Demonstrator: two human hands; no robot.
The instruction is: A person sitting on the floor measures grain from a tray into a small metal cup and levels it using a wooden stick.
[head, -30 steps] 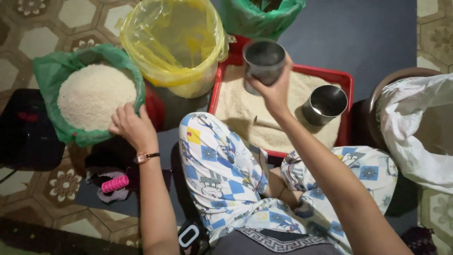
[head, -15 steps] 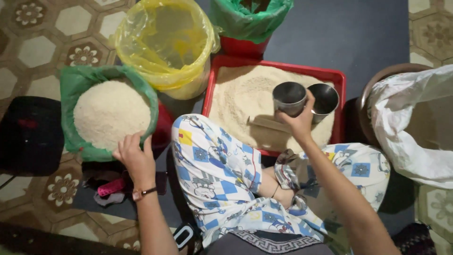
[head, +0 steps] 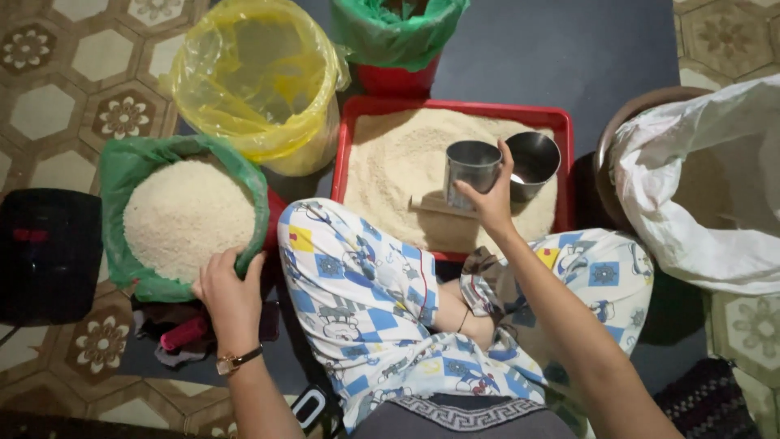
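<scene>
1. Cup [head: 472,169]: steel, upright over the red tray [head: 357,122] of grain, just beside a second cup [head: 534,161] lying tilted in the grain.
2. Right hand [head: 491,203]: fingers wrapped around the first cup's side.
3. Left hand [head: 230,294]: grips the near rim of the green bag [head: 130,167] of rice.
4. Yellow bag [head: 252,77]: behind the green bag, left of the tray.
5. White sack [head: 707,195]: right of the tray.

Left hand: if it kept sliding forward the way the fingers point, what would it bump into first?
Probably the rice. The left hand already rests on the green bag rim, fingers pointing into it.
</scene>
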